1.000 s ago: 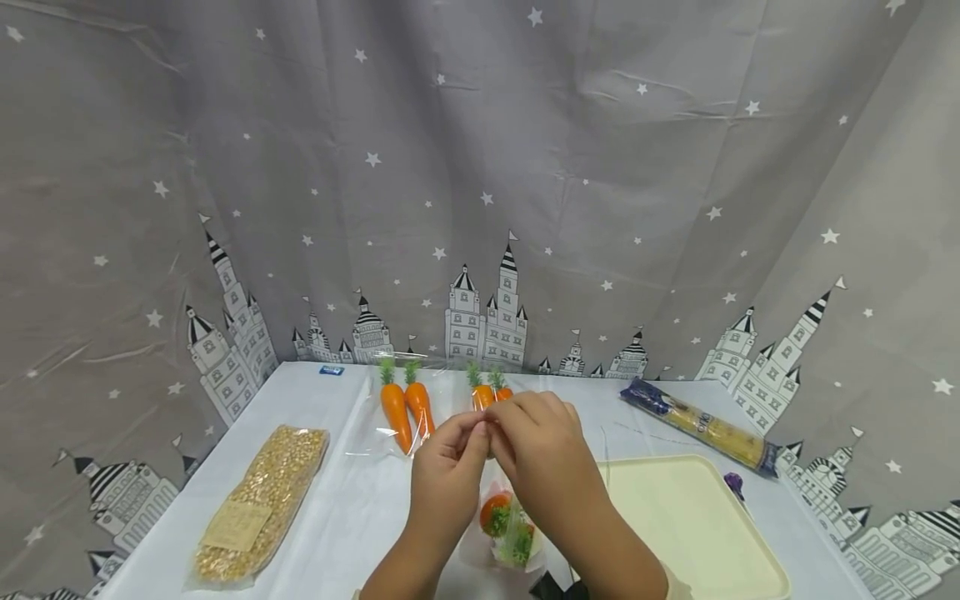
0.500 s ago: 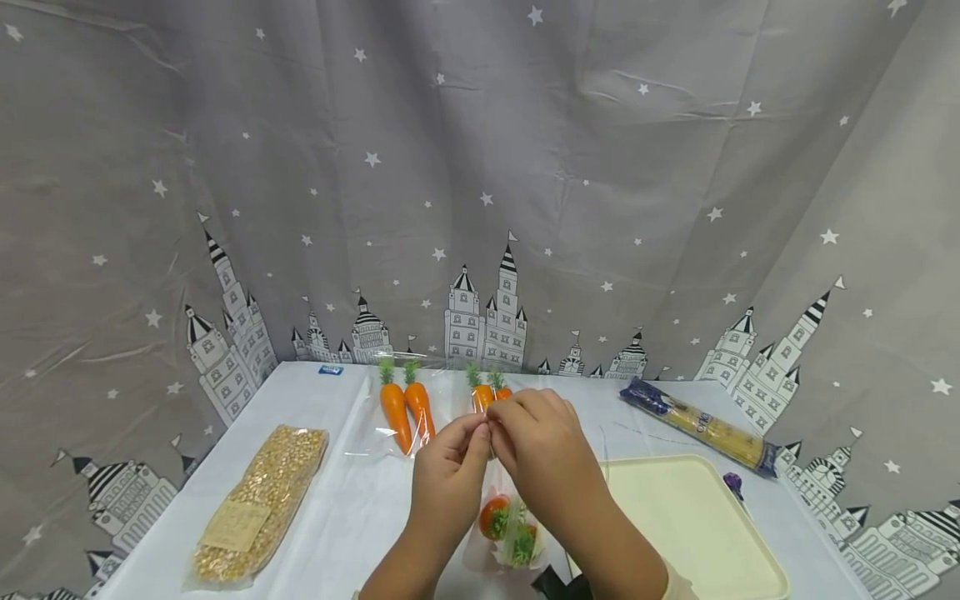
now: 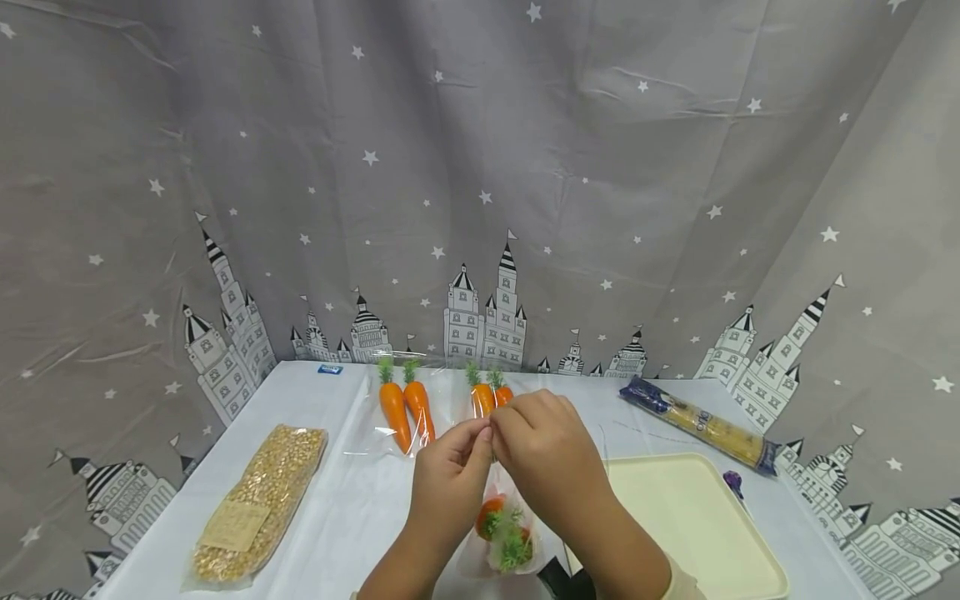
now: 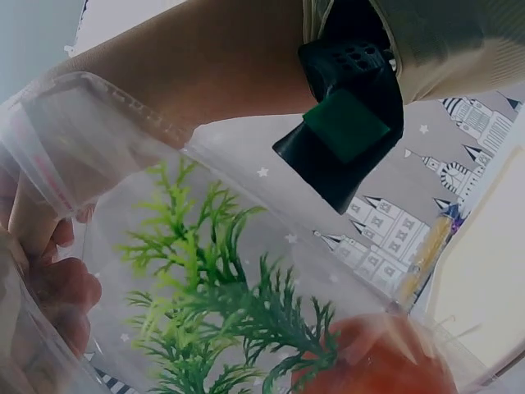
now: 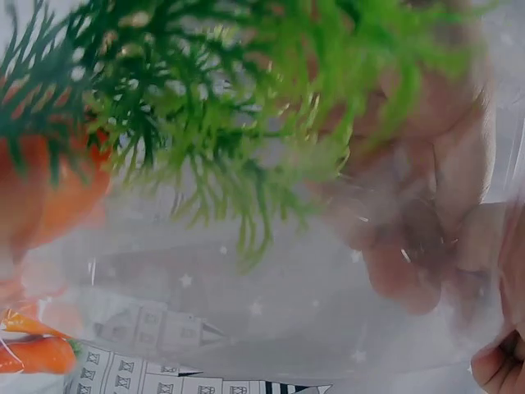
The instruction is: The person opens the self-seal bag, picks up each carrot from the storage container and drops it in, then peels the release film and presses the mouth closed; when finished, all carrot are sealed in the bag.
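A grey curtain [image 3: 480, 167] with white stars and castles hangs behind and around a white table [image 3: 352, 508]. Over the middle of the table, the two hands are together, fingertips to fingertips. The left hand [image 3: 444, 477] and the right hand [image 3: 543, 457] both pinch the top edge of a clear bag [image 3: 501, 533], which hangs down from the fingers, a little above the table. Inside the bag there are carrots [image 3: 489, 515] with green tops; the orange part and the green leaves lie at the bottom of the bag. In the left wrist view the bag [image 4: 205, 271] fills the picture, with the green leaves and one orange carrot [image 4: 385, 365] seen through the plastic, and the fingers [image 4: 49, 287] of the left hand hold its edge at the left side. In the right wrist view the fingers [image 5: 426, 238] show behind the plastic, near the green leaves.

Behind the hands, two more bags with carrots lie on the table: one [image 3: 401, 408] to the left and one [image 3: 487, 392] partly hidden by the hands. A pack of corn [image 3: 262, 500] lies at the left side. A cream tray [image 3: 697, 525] is at the right, just beside the right forearm. A pack of pasta [image 3: 701, 427] lies behind the tray, near the curtain.
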The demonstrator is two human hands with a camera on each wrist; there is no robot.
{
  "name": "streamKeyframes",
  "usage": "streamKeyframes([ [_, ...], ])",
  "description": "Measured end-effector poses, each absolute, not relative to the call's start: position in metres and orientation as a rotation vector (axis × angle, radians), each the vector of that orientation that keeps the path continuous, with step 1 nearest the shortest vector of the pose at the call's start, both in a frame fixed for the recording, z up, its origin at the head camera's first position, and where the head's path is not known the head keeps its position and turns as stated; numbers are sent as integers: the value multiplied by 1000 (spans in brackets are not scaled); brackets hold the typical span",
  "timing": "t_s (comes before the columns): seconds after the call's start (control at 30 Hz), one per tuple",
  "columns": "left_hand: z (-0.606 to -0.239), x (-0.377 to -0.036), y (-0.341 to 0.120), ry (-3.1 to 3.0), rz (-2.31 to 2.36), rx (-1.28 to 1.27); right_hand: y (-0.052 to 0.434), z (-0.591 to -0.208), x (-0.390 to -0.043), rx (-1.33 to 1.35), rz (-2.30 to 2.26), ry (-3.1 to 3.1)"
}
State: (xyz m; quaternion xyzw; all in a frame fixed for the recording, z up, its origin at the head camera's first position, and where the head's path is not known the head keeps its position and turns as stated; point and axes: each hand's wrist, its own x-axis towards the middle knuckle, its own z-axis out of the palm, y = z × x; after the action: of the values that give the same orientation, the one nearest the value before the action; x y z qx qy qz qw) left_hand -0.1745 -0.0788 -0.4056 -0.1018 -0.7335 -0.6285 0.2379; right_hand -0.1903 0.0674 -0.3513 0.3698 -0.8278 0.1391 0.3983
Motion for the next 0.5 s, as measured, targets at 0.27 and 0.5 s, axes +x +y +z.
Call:
streamKeyframes([
  [0.27, -406, -175, -79, -2024, -1724, -292, 70, -351, -193, 949, 358, -2056],
  [0.5, -404, -174, -78, -2031, -1698, -298, 71, -354, -193, 915, 426, -2049],
])
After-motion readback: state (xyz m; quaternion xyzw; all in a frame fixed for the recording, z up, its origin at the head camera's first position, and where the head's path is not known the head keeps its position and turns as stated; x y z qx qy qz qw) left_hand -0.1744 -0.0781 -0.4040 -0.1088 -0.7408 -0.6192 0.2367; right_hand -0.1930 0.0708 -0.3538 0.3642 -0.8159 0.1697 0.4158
